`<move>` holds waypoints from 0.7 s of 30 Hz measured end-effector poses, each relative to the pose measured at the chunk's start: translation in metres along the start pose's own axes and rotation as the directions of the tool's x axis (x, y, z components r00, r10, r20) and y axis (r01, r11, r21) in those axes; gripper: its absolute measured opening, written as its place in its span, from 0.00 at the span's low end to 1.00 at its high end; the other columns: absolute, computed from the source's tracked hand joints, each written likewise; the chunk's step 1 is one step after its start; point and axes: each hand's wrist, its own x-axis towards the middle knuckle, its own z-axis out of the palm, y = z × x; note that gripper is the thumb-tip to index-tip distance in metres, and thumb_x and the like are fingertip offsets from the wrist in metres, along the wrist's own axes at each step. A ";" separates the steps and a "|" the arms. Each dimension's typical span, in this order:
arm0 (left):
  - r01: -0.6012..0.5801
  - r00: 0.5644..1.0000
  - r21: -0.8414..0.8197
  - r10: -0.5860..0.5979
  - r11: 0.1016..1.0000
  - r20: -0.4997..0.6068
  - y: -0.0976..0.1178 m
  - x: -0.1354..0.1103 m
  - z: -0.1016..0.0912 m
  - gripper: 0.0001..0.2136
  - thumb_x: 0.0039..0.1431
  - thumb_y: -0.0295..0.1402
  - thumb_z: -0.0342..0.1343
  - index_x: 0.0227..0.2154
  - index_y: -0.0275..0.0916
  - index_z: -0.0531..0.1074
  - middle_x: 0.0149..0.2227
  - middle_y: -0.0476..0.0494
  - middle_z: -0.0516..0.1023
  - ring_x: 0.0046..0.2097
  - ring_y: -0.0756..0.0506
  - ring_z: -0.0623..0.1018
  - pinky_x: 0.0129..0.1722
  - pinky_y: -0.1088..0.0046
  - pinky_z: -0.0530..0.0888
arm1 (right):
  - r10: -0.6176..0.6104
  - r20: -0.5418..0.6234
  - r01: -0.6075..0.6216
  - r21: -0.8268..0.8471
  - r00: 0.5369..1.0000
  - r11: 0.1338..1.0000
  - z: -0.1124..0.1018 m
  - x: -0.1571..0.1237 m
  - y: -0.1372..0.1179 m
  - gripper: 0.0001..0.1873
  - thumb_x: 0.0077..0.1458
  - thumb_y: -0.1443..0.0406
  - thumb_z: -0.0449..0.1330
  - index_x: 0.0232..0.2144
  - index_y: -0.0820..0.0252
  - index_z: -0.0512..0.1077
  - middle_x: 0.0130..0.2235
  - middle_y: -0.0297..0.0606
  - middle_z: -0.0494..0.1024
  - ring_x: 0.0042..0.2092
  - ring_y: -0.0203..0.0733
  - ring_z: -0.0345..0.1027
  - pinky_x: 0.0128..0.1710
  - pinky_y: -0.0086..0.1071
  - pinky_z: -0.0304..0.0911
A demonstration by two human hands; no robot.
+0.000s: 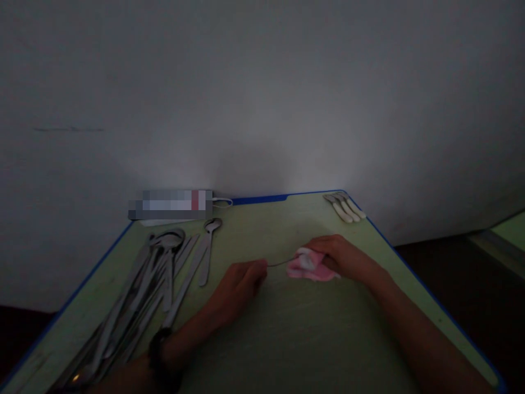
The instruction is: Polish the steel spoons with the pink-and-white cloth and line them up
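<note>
Over the middle of the table, my left hand (245, 278) pinches one end of a thin metal piece of cutlery (280, 264), seen edge-on. My right hand (337, 255) is closed around a pink and white cloth (312, 265), which covers the other end of the cutlery, so its kind is hidden. Left of my left hand lies a pile of metal cutlery (141, 293), with long handles and a large round ladle or spoon bowl at its far end. A small spoon (208, 249) rests at the pile's right side.
Several cream-handled utensils (344, 208) lie side by side at the far right corner. A blurred box-like object (172, 205) with a white cord loop (223, 203) stands at the far left. The pale green table (279, 339) has blue edging and meets a grey wall (262, 98).
</note>
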 end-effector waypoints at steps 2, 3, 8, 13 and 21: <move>-0.019 1.000 -0.014 0.019 1.000 -0.008 -0.003 0.000 0.001 0.18 0.61 0.40 0.37 0.17 0.39 0.58 0.17 0.54 0.58 0.22 0.50 0.62 0.23 0.76 0.58 | 0.039 0.014 -0.039 0.045 0.999 0.998 -0.001 -0.001 0.000 0.11 0.54 0.69 0.53 0.39 0.60 0.72 0.33 0.37 0.77 0.34 0.36 0.68 0.34 0.28 0.57; -0.030 0.999 -0.011 0.030 0.999 -0.022 -0.004 0.000 0.001 0.18 0.60 0.39 0.37 0.17 0.39 0.58 0.17 0.54 0.58 0.22 0.50 0.62 0.24 0.76 0.58 | 0.056 0.017 -0.056 0.042 0.998 0.998 0.000 -0.001 -0.001 0.10 0.53 0.69 0.53 0.37 0.60 0.73 0.32 0.37 0.77 0.32 0.36 0.67 0.33 0.27 0.56; -0.073 0.993 0.054 0.077 0.996 -0.087 -0.007 -0.003 0.004 0.20 0.62 0.39 0.35 0.16 0.39 0.56 0.16 0.55 0.56 0.21 0.51 0.61 0.23 0.75 0.57 | 0.037 0.041 -0.031 -0.136 0.998 0.990 0.018 0.007 -0.021 0.09 0.50 0.71 0.54 0.35 0.60 0.72 0.33 0.37 0.77 0.34 0.38 0.68 0.32 0.28 0.54; -0.178 0.983 0.163 0.183 0.970 -0.019 0.000 -0.005 0.005 0.20 0.62 0.39 0.37 0.16 0.38 0.59 0.18 0.53 0.63 0.22 0.51 0.64 0.25 0.75 0.58 | 0.028 0.103 -0.001 -0.250 0.994 0.968 0.038 0.020 -0.049 0.07 0.52 0.68 0.54 0.33 0.59 0.71 0.33 0.35 0.77 0.31 0.36 0.67 0.27 0.28 0.50; -0.191 0.980 0.169 0.196 0.967 -0.016 0.000 0.000 0.000 0.20 0.62 0.40 0.36 0.18 0.38 0.61 0.18 0.53 0.63 0.23 0.51 0.64 0.25 0.75 0.57 | 0.007 0.032 -0.001 -0.165 0.999 0.986 0.027 0.016 -0.021 0.06 0.50 0.69 0.55 0.31 0.61 0.72 0.31 0.37 0.76 0.32 0.36 0.66 0.30 0.28 0.51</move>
